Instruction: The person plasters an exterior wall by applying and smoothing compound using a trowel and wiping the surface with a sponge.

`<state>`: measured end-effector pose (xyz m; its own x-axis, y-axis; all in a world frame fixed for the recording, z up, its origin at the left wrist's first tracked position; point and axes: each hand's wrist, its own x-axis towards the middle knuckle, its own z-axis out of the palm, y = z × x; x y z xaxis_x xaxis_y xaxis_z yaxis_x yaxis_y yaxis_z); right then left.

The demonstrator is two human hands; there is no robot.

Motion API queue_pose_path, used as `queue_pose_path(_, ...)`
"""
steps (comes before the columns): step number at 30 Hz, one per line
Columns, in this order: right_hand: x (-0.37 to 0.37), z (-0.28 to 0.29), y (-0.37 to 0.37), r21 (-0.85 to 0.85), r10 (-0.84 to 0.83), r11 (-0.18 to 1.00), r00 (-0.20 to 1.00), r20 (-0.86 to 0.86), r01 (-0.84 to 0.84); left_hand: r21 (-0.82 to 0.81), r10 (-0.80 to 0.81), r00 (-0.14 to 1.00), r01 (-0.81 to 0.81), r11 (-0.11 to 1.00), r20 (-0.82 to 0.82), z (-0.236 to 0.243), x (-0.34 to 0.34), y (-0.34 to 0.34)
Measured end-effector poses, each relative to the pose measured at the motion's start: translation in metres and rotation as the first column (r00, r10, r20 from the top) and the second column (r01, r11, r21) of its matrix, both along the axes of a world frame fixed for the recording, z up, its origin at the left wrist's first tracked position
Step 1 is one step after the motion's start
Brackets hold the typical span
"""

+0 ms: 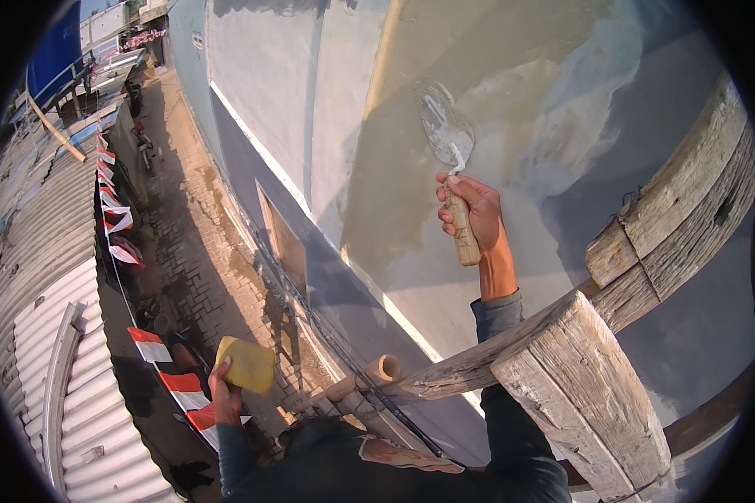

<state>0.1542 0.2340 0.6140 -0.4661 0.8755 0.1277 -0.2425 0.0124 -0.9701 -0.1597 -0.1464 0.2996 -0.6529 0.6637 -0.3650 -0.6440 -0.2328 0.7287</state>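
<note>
My right hand (pixel 474 205) is closed round the wooden handle of a trowel (pixel 446 126). The trowel's pale, smeared metal blade points up, over a wall (pixel 545 75) with patchy wet-looking grey and beige coating; whether it touches the wall I cannot tell. At lower left, my left hand (pixel 225 390) grips a yellow rectangular sponge (pixel 249 362), held out above the paved alley far below. My right forearm passes behind weathered wooden beams (pixel 579 394) bound with wire.
Corrugated roofs (pixel 50 369) and a string of red and white flags (pixel 180 382) line the left side, with a blue tank (pixel 52 46) beyond. Below runs a paved alley (pixel 201 243). A tube-like pole end (pixel 387 367) and dark bars lie near the wooden beams.
</note>
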Motion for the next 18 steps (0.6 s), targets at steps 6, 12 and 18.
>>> queue_pose_path(6,-0.013,-0.057,-0.013,-0.104,0.0,0.994,0.968,0.251,0.027,-0.046,-0.067,0.997,0.066,0.997,-0.025,-0.003,0.007,0.01)
queue_pose_path(12,-0.005,0.069,-0.053,0.246,-0.363,0.905,0.931,0.022,0.347,-0.128,-0.057,0.997,0.063,0.99,0.049,-0.03,0.008,-0.002)
queue_pose_path(18,0.003,0.097,-0.054,0.225,-0.136,0.956,0.965,-0.225,0.188,-0.076,0.048,0.992,-0.039,0.996,0.113,-0.032,0.014,-0.02)
